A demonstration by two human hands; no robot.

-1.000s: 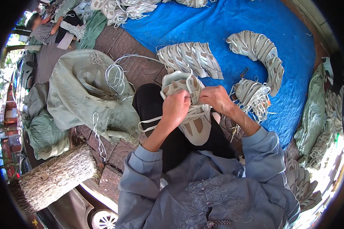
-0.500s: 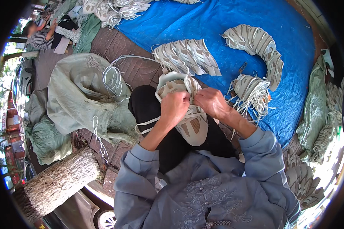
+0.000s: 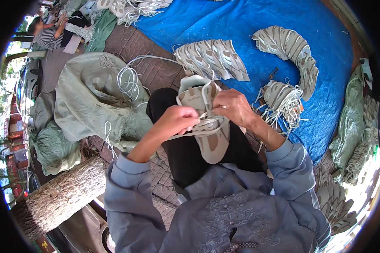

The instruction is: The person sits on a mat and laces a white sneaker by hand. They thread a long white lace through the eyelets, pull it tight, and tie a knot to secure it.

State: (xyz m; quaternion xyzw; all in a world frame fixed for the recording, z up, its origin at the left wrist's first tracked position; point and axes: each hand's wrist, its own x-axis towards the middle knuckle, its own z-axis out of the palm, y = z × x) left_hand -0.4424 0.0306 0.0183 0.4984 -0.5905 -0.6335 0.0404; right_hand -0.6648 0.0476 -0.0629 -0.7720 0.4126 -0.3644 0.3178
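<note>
A beige and white shoe upper [image 3: 212, 147] rests across my knees, toe toward me. My left hand [image 3: 178, 119] is closed in a pinch on a pale shoelace [image 3: 185, 134] at the left of the lacing. Over the right eyelet edge, my right hand [image 3: 233, 106] pinches with thumb and forefinger, closed on the lacing there. Its fingertips partly hide what they grip. Several lace strands cross the upper between my hands.
A blue tarp [image 3: 240, 19] carries a row of shoe uppers [image 3: 213, 60], a curved stack of uppers [image 3: 289, 44] and a laced bundle [image 3: 278, 95]. Left are a pale sack [image 3: 84, 92], loose white cord [image 3: 128, 82] and a tree trunk [image 3: 71, 194]. Another person [image 3: 50, 37] sits far left.
My left hand has moved left and down, away from my right hand, drawing lace strands across the upper. My right hand has stayed by the eyelets. The view has shifted slightly.
</note>
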